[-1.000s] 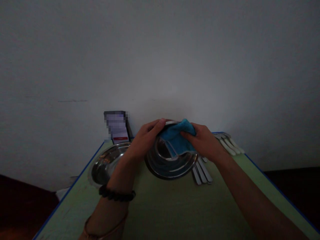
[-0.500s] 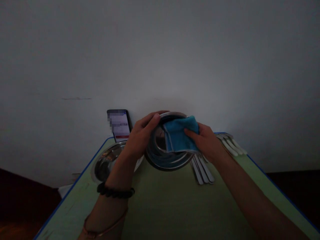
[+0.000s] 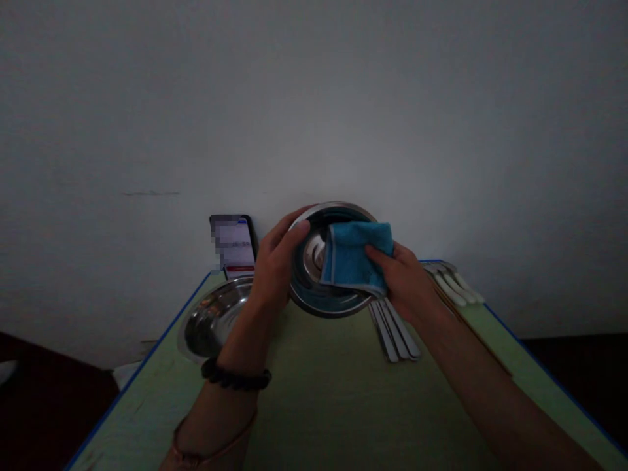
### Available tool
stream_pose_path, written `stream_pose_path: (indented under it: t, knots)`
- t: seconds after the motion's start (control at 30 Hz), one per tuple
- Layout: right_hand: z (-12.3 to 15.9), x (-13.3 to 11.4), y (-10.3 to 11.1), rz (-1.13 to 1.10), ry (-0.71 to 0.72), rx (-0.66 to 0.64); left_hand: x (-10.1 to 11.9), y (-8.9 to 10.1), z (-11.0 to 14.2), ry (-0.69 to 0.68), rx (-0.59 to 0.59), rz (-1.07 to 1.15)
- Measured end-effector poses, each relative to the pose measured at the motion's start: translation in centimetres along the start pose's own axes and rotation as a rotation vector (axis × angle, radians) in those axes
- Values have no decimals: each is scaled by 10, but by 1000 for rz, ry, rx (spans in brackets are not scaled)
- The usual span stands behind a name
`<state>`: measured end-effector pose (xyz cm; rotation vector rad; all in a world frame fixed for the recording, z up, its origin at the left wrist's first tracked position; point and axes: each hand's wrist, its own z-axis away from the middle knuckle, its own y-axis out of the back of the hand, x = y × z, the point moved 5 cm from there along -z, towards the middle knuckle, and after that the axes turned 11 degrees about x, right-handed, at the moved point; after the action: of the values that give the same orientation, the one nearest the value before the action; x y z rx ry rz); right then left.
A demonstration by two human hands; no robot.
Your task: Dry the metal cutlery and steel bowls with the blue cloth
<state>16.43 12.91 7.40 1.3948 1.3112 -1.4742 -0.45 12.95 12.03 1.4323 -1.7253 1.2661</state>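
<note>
A shiny metal bowl (image 3: 314,302) is held up above the table, tilted so that its inside faces me. My left hand (image 3: 277,261) grips its left rim, thumb over the edge and fingers behind. In my right hand (image 3: 405,275) is a folded blue cloth (image 3: 356,255), pinched with the thumb on top. The cloth lies across the right side of the bowl and covers part of its inside. Behind the cloth, the fingers of my right hand are hidden.
On the green table (image 3: 333,405), a second metal bowl (image 3: 206,327) stands at the left. A phone (image 3: 238,245) leans on the wall behind it. Several metal-handled utensils (image 3: 395,333) lie right of centre, and several white-handled ones (image 3: 456,288) at the right edge, near a thin brown stick (image 3: 483,343).
The held bowl has risen slightly and turned its inside more toward me. The blue cloth has shifted a little up and to the right with my right hand.
</note>
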Motion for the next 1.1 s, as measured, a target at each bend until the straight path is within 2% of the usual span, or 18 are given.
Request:
stream_pose_path:
  t: [0.1, 0.23, 0.3, 0.37, 0.5, 0.6, 0.67, 0.77, 0.83, 0.97, 1.03, 1.1]
  knots:
    - [3, -9, -1, 172, 94, -92, 2, 4, 1, 40, -12, -148]
    - [7, -26, 0, 552, 310, -209, -1, -4, 8, 140, -240, -326]
    - [6, -30, 2, 630, 356, -210, -2, -8, 10, 140, -281, -345]
    - [3, -30, 5, 585, 350, -166, -2, -8, 8, 120, -237, -304]
    - [-4, -18, 9, 322, 236, -12, -4, -2, 2, 74, -84, -173]
    - [-4, -10, 7, 175, 141, 20, -3, 1, 1, 52, -41, -143]
    - [-3, -9, 4, 165, 133, 11, -2, 3, 0, 50, -9, -149]
    - [0, -15, 4, 290, 198, -18, -1, 5, 1, 79, 21, -169]
    - [2, -22, 5, 419, 263, -49, -3, 3, 3, 132, -24, -181]
    - [6, -37, 4, 676, 394, -149, -11, -7, 10, 193, -224, -288]
    - [7, -41, 4, 740, 436, -169, -12, -9, 11, 180, -255, -327]
    - [7, -43, 4, 741, 452, -149, -12, -9, 10, 189, -235, -312]
